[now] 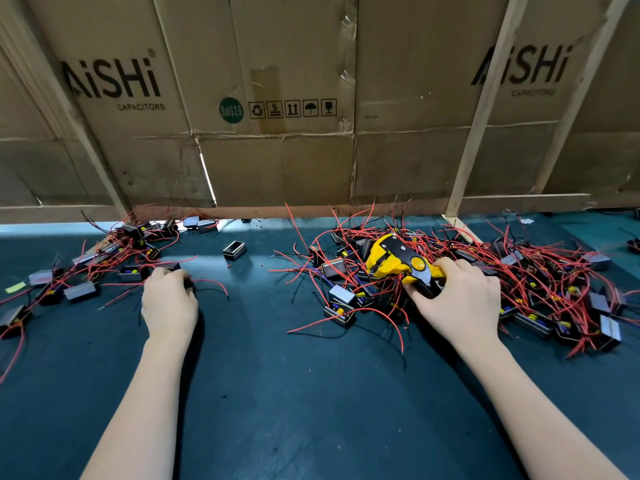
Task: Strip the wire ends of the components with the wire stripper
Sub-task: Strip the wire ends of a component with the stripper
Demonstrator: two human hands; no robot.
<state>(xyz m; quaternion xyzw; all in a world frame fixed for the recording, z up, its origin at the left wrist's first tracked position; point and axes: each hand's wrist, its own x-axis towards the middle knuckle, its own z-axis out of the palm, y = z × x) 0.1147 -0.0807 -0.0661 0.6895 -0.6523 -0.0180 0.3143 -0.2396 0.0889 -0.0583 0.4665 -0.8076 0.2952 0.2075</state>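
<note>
Bare forearms reach out over the dark green mat (277,393), and both hands are down among the parts. Her or his right hand (460,299) has its fingers curled round the handles of the yellow wire stripper (398,261), whose head lies on top of the big tangle on the right (519,289), red wires looped all round it. Lifting the tool from there could snag a loop and drag several components off with it. The left hand (169,299) sits at the near edge of the smaller heap on the left (104,268), fingers bent over a small black component (188,282) with a red wire (211,284) trailing right; whether it truly pinches it I cannot tell. A loose hold would let the piece slip when the stripper pulls. One lone black part (234,250) sits between the heaps.
</note>
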